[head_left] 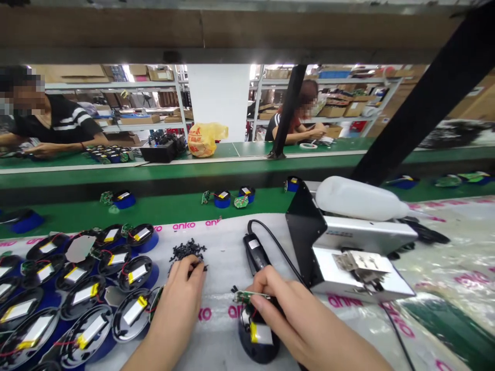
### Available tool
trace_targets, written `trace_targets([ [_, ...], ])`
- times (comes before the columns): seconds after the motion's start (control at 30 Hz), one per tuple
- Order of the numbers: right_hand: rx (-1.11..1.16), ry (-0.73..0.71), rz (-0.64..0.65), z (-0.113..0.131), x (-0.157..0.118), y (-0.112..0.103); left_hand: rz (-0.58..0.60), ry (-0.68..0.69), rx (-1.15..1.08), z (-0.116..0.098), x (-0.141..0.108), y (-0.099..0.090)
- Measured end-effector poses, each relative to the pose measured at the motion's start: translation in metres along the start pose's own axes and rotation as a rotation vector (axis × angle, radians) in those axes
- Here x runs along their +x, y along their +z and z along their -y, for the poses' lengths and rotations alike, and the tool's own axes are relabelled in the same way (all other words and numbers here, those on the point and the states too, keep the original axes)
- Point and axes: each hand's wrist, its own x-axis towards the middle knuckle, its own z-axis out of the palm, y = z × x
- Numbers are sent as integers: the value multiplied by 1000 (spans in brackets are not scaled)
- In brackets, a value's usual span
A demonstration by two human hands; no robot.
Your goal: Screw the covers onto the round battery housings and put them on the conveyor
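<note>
My left hand (183, 288) is at the near edge of a pile of small black parts (188, 249), thumb and fingers pinched together. A dark bit shows at its fingertips. Between thumb and forefinger of my right hand (286, 304) is a green circuit board (247, 296), held edge-on, with a small black piece at its left end. Just below the board sits a round black housing (259, 353) with a silver and yellow battery (261, 333) inside. My right hand partly covers this housing.
Many blue and black housings with batteries (85, 293) crowd the left. A black corded tool (256, 252) lies ahead, beside a metal machine (359, 268) carrying a white bottle (359, 198). More housings (222, 199) sit on the green belt (174, 206). Two people work across from me.
</note>
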Motion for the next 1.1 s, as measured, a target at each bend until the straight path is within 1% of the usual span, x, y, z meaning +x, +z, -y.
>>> trace_targets([
  [0.13, 38, -63, -1, 0, 3, 0, 52, 46, 40, -3, -1, -3],
  [0.23, 82, -174, 17, 2, 6, 0, 68, 45, 42, -5, 2, -5],
  [0.33, 104, -295, 42, 6, 8, 0, 72, 6, 21, -5, 8, -4],
  [0.4, 106, -307, 51, 6, 7, -1, 74, -23, 7, -5, 11, -4],
  [0.5, 112, -270, 25, 1, 3, -1, 40, -32, -47, -7, 12, -5],
  [0.57, 116, -258, -5, -2, 3, -1, -9, -35, -155, -9, 11, -9],
  [0.63, 114, -247, -34, -5, 4, 0, -42, -67, -309, -10, 10, -14],
  [0.73, 96, -246, -90, -7, 6, 1, -3, -175, -518, -13, 10, -22],
  [0.8, 73, -248, -121, -7, 7, 2, 26, -259, -614, -14, 11, -26],
  [0.87, 41, -261, -144, -8, 9, 4, 29, -310, -695, -14, 13, -28],
  [0.93, 17, -310, -182, -10, 10, 7, 40, -343, -794, -14, 14, -29],
  [1.0, 6, -368, -223, -12, 12, 11, 86, -405, -922, -13, 14, -30],
  [1.1, 0, -447, -247, -14, 15, 13, 219, -564, -1174, -14, 12, -30],
])
